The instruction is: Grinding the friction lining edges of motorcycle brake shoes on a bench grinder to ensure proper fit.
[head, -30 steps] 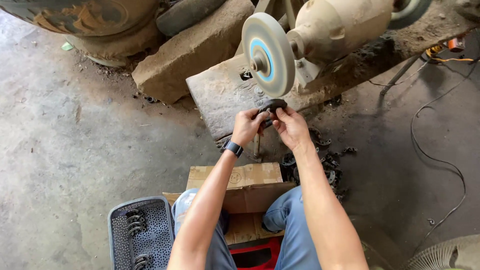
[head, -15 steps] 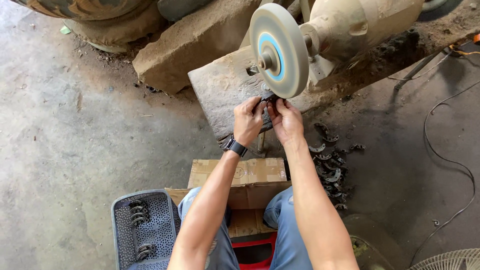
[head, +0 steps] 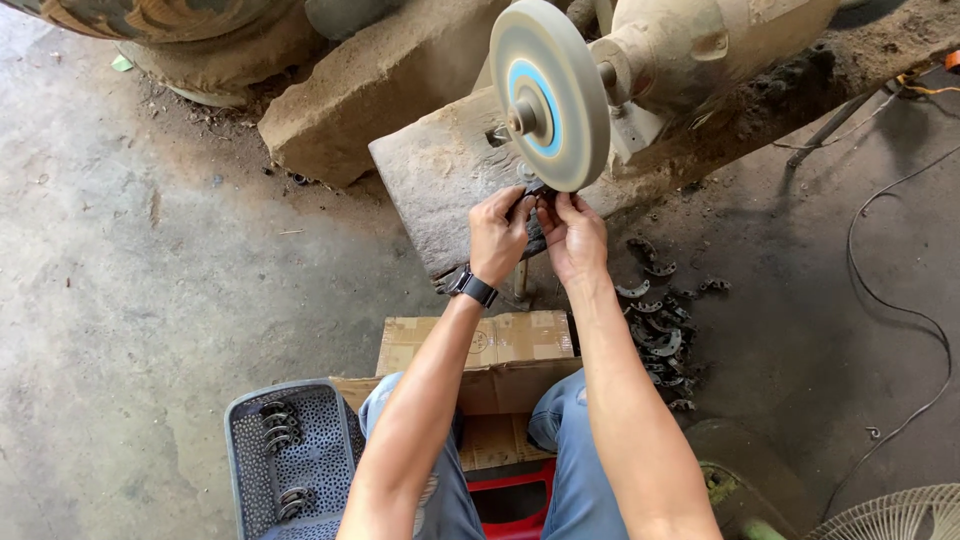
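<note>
My left hand and my right hand together pinch a small dark metal piece, held up against the lower rim of a pale grinding wheel with a blue ring at its hub. The wheel is mounted on a dusty bench grinder motor. My left wrist wears a black watch. Most of the metal piece is hidden behind my fingers.
A pile of curved dark metal pieces lies on the floor to my right. A grey perforated basket with several such pieces stands at lower left. A cardboard box sits before my knees. A stone block, a cable and a fan guard are nearby.
My hands have lifted the metal piece closer to the wheel's lower edge, and the view has shifted nearer to the grinder.
</note>
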